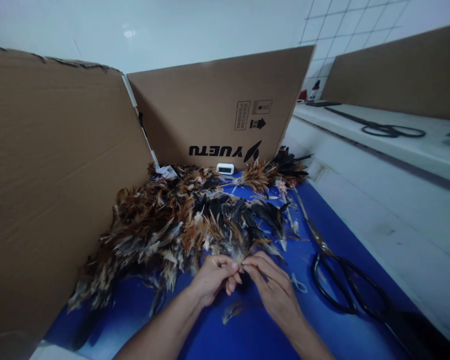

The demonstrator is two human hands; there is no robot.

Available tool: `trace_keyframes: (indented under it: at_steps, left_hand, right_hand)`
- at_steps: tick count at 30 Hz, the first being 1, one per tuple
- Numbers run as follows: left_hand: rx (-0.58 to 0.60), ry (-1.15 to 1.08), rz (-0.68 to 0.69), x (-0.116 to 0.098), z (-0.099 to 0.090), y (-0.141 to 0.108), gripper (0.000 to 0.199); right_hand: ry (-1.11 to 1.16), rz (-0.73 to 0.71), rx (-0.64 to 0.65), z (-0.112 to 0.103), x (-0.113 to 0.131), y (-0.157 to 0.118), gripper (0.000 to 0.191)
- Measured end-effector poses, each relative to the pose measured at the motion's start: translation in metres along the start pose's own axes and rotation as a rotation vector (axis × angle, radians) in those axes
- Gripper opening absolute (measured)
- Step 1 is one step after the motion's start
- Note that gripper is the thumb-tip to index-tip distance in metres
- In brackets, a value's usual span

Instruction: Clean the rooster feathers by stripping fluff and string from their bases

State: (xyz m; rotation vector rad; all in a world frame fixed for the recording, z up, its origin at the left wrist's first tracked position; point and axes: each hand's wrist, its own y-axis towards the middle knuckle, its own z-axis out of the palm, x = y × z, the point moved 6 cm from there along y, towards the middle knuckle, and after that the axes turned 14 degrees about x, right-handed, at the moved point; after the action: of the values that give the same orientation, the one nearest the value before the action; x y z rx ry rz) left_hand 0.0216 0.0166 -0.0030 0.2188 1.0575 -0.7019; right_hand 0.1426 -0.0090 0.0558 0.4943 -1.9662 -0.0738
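A feather tuft (237, 249) is being pinched!
Held by left hand (214, 278) and right hand (274, 286); scissors (327, 251) are laid right of the grip.

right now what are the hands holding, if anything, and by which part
The left hand and right hand pinch a small feather bunch at its near end.

Black "YUETU" lettering (218, 150) stood upside down on cardboard panel (210, 110), leaf logo (252, 151) beside; arrow sign (261, 123) pointed right; boxed print (242, 115) was illegible.
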Motion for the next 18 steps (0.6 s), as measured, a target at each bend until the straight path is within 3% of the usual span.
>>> trace_keyframes:
  at_steps: [6, 12, 18]
  left_hand:
    - [-0.010, 0.039, 0.034, -0.002, -0.001, 0.000, 0.034]
    - [-0.058, 0.093, 0.093, -0.007, -0.005, 0.002, 0.035]
    - [-0.124, 0.155, 0.169, -0.013, -0.009, 0.000, 0.032]
  right_hand:
    - [-0.052, -0.017, -0.004, 0.000, 0.007, 0.002, 0.023]
    - [-0.052, 0.065, -0.078, -0.002, -0.008, 0.003, 0.019]
    - [-0.009, 0.123, -0.050, 0.002, -0.015, 0.001, 0.019]
